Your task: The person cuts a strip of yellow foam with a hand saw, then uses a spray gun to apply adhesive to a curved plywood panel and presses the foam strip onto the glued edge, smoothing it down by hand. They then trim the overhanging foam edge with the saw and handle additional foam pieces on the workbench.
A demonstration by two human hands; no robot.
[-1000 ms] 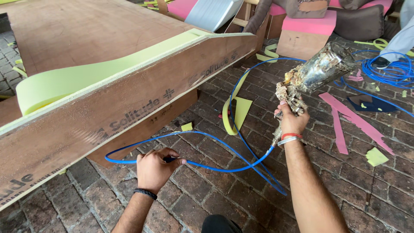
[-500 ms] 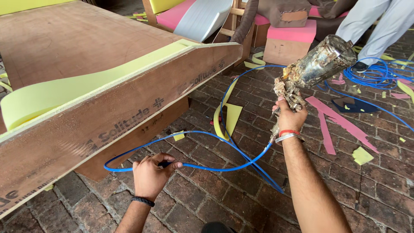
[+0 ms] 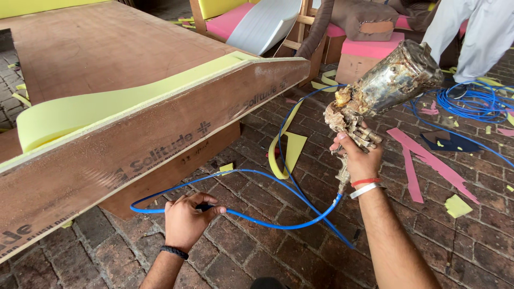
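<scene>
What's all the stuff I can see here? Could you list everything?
spray gun: one, crusted metal with a cup, raised at right
blue hose: one, looping over the floor from the gun's base
hose coil: one, blue, far right
plywood frame: one, brown, left, top edge lined with a yellow-green foam strip
foam offcuts: several, pink and yellow, scattered on the brick floor
pink-topped blocks: a few, at the back
another person's legs: white trousers, top right
left hand: grips the blue hose, black wristband
right hand: holds the spray gun, red and white bands
</scene>
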